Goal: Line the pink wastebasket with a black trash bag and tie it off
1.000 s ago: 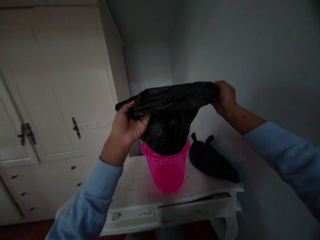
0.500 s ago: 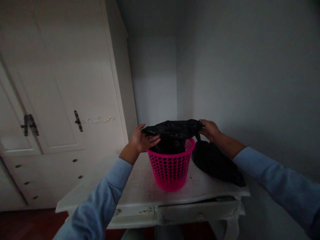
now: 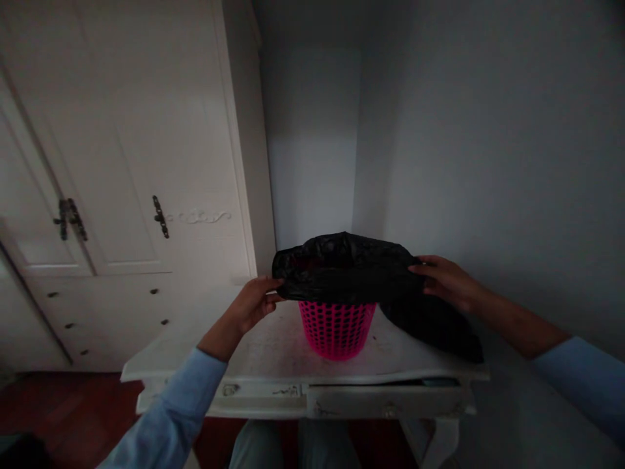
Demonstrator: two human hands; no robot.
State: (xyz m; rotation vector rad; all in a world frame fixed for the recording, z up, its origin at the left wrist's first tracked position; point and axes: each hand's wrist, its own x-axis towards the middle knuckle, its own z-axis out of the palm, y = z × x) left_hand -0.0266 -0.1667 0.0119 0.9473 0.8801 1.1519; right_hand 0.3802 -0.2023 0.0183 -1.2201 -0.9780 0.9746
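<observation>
A pink perforated plastic basket point(image 3: 336, 332) stands upright on a white table. Over its rim hangs a black plastic trash bag point(image 3: 351, 283), its mouth spread wide and its edge folded down outside the basket. My left hand point(image 3: 251, 303) pinches the bag's edge at the left between thumb and fingers. On the opposite side, my right hand point(image 3: 444, 280) grips the bag's edge and draws it out past the basket. Behind and right of the basket lies another black bag point(image 3: 439, 329), partly hidden by the held one.
The white table point(image 3: 263, 358) has carved drawers, the right one slightly ajar. A white wardrobe point(image 3: 195, 143) with dark handles stands at the left. Grey walls point(image 3: 463, 130) meet in a corner behind the table. My legs point(image 3: 293, 446) are under the table's front.
The bag's edge has come down over the basket's rim, hiding it, and its mouth is more open. My hands have moved farther apart and lower. The view has tilted slightly.
</observation>
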